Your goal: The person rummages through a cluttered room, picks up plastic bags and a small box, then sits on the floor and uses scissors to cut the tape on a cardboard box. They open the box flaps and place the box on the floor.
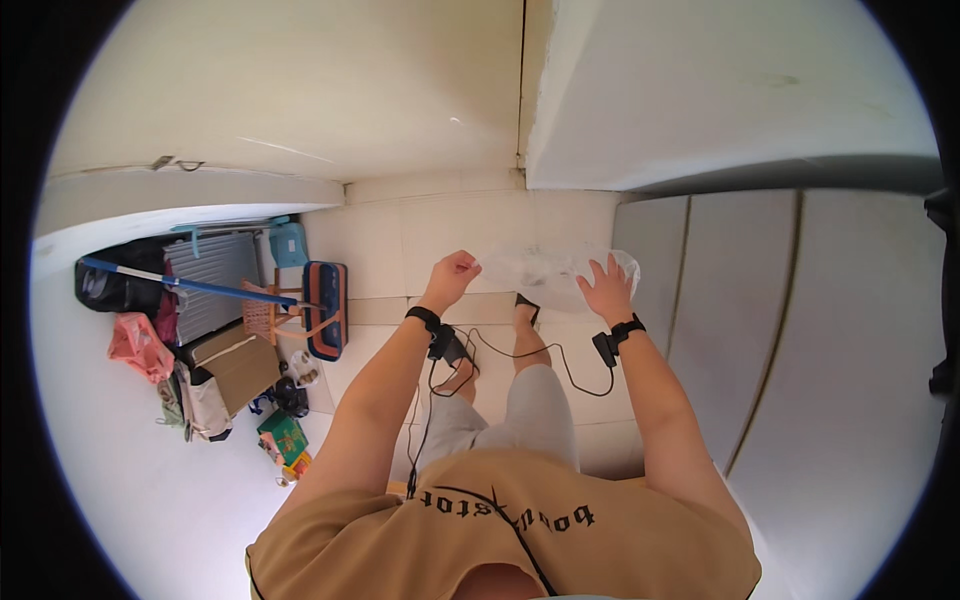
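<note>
A clear, thin plastic bag stretches between my two hands, above the tiled floor. With thumb and fingertips, my left hand pinches the bag's left end. My right hand has its fingers spread against the bag's right end; I cannot tell whether the hand is inside the film or on top of it. Small dark marks show on or through the bag's middle. Each wrist wears a black strap with a small device, and black cables hang between them.
Grey cabinet doors line the right side. At left stand a blue and orange mop bucket, a blue-handled mop, a small wooden chair, a cardboard box and several bags. A pale wall rises ahead.
</note>
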Demonstrator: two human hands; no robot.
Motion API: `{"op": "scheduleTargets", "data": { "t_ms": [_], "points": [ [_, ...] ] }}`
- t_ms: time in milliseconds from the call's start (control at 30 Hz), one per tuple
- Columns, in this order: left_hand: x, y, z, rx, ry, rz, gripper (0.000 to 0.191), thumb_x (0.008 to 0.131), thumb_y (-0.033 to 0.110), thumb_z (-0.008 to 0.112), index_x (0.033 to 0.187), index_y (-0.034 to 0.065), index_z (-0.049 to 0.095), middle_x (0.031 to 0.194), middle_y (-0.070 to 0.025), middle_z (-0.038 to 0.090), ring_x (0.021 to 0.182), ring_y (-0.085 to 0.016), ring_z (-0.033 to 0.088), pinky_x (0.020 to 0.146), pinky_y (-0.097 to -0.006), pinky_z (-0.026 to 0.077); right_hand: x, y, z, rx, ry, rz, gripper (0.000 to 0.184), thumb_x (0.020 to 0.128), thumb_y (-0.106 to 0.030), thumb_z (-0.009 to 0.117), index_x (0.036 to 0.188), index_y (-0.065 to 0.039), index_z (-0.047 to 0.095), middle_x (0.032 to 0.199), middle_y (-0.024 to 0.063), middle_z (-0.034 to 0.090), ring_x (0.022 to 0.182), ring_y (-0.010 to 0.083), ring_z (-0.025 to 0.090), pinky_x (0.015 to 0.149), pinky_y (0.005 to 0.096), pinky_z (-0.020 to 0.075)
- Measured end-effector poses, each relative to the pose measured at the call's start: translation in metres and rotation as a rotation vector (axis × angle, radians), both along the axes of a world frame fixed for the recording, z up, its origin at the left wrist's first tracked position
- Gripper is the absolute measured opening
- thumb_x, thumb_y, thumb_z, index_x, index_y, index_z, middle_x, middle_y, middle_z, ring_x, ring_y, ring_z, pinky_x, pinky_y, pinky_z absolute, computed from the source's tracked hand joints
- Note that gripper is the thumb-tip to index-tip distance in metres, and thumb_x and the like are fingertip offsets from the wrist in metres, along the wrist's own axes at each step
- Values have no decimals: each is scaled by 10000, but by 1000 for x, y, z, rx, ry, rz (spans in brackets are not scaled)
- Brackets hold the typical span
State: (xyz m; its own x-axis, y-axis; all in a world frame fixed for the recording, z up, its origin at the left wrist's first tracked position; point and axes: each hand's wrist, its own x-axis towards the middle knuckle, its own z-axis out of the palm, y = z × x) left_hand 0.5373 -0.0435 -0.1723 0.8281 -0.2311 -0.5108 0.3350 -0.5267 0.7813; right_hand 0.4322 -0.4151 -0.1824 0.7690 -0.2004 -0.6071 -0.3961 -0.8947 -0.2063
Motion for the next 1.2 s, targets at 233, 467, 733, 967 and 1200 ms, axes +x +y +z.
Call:
{"op": "scheduleTargets", "data": {
  "t_ms": [233, 467, 733, 967, 1200],
  "points": [
    [21, -13, -80, -49, 62, 143, 247, 937, 213, 829, 1033, 10, 726, 903, -101, 777, 837, -179, 731, 800, -321, 587, 60, 3, -59, -49, 4, 49, 732, 1025, -620, 596, 1602, -179, 511, 1774, 205, 244, 1579, 494, 290, 1255, 742, 203],
    [64, -44, -182, 138, 68, 158, 346, 946, 312, 818, 1126, 23, 757, 1032, -143, 808, 968, -293, 777, 880, -393, 601, 121, -3, -140, -53, 16, 133, 724, 1006, -629, 632, 1570, -181, 562, 1775, 193, 260, 1607, 475, 253, 1243, 740, 249],
    [45, -42, -165, 81, 118, 112, 590, 978, 406, 786, 1434, 63, 633, 1342, -180, 720, 1218, -320, 696, 1013, -411, 558, 74, -31, -132, 58, 92, 59, 700, 973, -627, 668, 1510, -182, 617, 1731, 216, 347, 1596, 487, 286, 1249, 671, 319],
    [-67, 129, -19, 59, 384, 168, 508, 984, 456, 772, 1321, 84, 693, 1166, -140, 773, 1063, -243, 744, 928, -385, 579, 8, -90, -59, 290, 123, 137, 576, 982, -510, 711, 1276, -15, 718, 1292, 241, 724, 1217, 445, 659, 1046, 533, 524],
    [-256, 288, 114, -82, 287, 1148, 348, 1046, 413, 690, 1229, 117, 675, 1092, -49, 734, 962, -173, 713, 812, -345, 562, 60, -76, 29, 263, 347, 284, 449, 1002, -399, 712, 1266, -39, 753, 1243, 173, 774, 1151, 322, 722, 996, 451, 550]
  ]
}}
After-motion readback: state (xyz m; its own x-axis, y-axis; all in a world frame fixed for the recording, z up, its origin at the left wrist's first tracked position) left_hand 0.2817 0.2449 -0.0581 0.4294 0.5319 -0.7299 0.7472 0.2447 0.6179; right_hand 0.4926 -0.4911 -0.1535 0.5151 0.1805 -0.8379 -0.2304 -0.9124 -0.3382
